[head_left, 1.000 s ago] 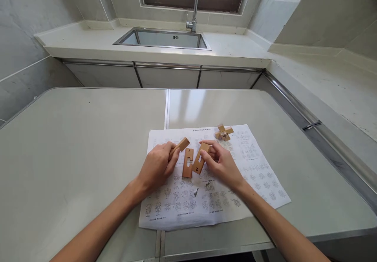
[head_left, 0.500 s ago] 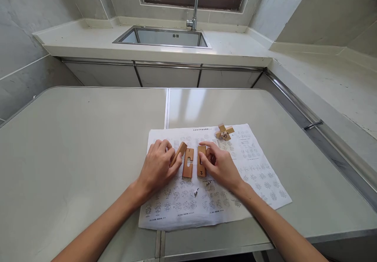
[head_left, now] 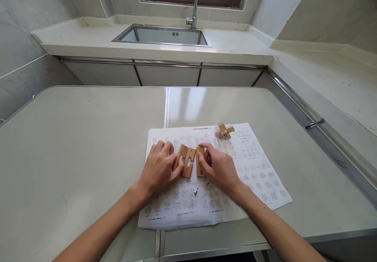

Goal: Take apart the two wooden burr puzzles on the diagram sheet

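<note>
Three flat notched wooden puzzle pieces lie side by side on a printed instruction sheet (head_left: 250, 175). My left hand (head_left: 160, 170) rests on the left piece (head_left: 180, 152), fingertips touching it. The middle piece (head_left: 189, 163) lies between my hands with its slot showing. My right hand (head_left: 219, 168) presses on the right piece (head_left: 200, 160), which bears a printed number partly hidden by my thumb. All three pieces lie flat on the paper.
A small assembled wooden cross puzzle (head_left: 224, 131) sits at the sheet's far edge. The sheet lies on a white table (head_left: 73, 144) with a centre seam. Beyond are a counter with a steel sink (head_left: 161, 35) and a tap (head_left: 193, 7).
Both hands lowered their pieces from tilted in the air down flat onto the paper. The left piece now lies against the middle one, and the right piece stands straight beside it.
</note>
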`<state>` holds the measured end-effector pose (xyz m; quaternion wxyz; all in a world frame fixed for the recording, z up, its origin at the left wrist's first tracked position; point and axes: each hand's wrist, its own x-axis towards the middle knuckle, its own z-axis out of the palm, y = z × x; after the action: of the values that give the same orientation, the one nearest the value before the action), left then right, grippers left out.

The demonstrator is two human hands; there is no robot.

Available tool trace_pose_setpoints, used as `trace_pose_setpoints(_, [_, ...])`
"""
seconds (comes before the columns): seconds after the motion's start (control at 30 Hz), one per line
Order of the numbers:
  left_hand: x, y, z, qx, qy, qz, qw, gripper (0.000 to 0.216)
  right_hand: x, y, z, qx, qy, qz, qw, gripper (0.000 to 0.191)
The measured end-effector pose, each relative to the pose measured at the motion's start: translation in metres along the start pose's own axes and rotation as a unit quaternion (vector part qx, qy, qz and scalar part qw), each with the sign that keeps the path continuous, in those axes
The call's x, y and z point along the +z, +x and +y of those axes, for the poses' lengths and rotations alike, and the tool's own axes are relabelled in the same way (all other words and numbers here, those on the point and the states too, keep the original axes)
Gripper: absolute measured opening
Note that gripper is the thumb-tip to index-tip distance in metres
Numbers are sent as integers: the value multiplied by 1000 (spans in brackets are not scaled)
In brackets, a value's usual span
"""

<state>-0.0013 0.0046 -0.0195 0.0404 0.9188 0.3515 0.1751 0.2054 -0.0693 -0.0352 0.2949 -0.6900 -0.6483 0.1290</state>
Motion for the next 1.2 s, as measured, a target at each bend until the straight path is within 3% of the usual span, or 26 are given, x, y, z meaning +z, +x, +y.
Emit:
trace_pose_setpoints(0.4, [0, 1, 1, 20, 71, -5, 997, 31, 4, -1, 2, -31, -36, -3, 999, 27])
trace_pose_setpoints(0.57, [0, 2, 2, -20, 5, 13, 1000, 23, 3, -1, 2, -41, 2, -11, 999, 29])
trace_pose_setpoints(0.7, [-2, 1, 5, 9, -102, 12, 995, 55, 1, -2, 0, -49, 57, -30, 997, 29])
trace_pose_setpoints(0.83, [-1, 1, 3, 71, -141, -21, 987, 83, 1, -3, -1, -80, 90, -39, 992, 32])
trace_pose_setpoints(1.0, [0, 4, -4, 96, -162, -55, 981, 78, 1, -2, -2, -116, 99, -35, 988, 33])
trace_pose_setpoints(1.2, [0, 8, -13, 85, -154, -40, 984, 74, 1, -2, -1, -123, 93, -29, 988, 31])
